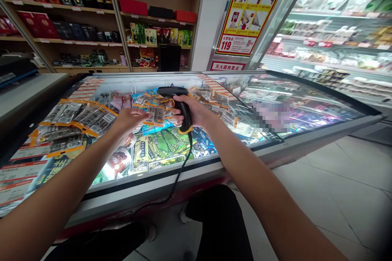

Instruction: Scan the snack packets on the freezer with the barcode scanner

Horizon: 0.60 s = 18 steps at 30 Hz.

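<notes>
My right hand (196,111) grips the handle of a black barcode scanner (177,97) with an orange base, held over a glass-topped chest freezer (214,163). Its black cable (180,171) hangs down over the freezer's front edge. My left hand (130,118) is open, palm turned toward the scanner, just left of it and a little above the glass. Under and between the hands lie several orange-edged packets (156,112) with barcode labels on the freezer lid. Green and blue frozen food bags (162,144) show through the glass below.
More orange-edged packets (76,116) lie on the lid at left. Wooden shelves (92,12) with boxed bottles stand behind. An open refrigerated display (337,28) runs along the right. A red fire notice (248,8) hangs on a pillar. Tiled floor (337,195) lies at right.
</notes>
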Tool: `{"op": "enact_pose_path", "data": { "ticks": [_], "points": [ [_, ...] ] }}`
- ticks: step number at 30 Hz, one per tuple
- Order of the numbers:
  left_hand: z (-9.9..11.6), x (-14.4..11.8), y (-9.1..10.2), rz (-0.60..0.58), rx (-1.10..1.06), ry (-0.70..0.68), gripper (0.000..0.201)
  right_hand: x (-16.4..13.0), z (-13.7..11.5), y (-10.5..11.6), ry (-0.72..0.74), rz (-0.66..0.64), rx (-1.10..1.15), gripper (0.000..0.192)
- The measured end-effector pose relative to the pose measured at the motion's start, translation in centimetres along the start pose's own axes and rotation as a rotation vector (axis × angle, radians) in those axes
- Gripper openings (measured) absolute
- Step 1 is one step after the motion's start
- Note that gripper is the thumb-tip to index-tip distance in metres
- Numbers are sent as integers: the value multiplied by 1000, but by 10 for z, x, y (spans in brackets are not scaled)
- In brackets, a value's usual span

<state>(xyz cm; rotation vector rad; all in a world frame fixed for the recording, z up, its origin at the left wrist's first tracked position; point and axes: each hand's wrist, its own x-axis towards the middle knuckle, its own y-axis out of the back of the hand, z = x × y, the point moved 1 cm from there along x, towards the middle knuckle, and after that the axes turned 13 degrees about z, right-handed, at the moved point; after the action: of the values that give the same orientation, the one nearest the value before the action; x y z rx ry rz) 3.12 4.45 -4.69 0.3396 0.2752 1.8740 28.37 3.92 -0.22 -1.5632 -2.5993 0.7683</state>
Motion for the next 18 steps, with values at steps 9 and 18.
{"op": "enact_pose_path", "data": {
  "ticks": [9, 18],
  "points": [
    [6, 3, 8, -145, -306, 166, 29, 1, 1, 2, 9, -34, -22, 29],
    [22, -10, 3, -176, -496, 261, 22, 1, 2, 4, -12, -73, -55, 29]
  ]
}}
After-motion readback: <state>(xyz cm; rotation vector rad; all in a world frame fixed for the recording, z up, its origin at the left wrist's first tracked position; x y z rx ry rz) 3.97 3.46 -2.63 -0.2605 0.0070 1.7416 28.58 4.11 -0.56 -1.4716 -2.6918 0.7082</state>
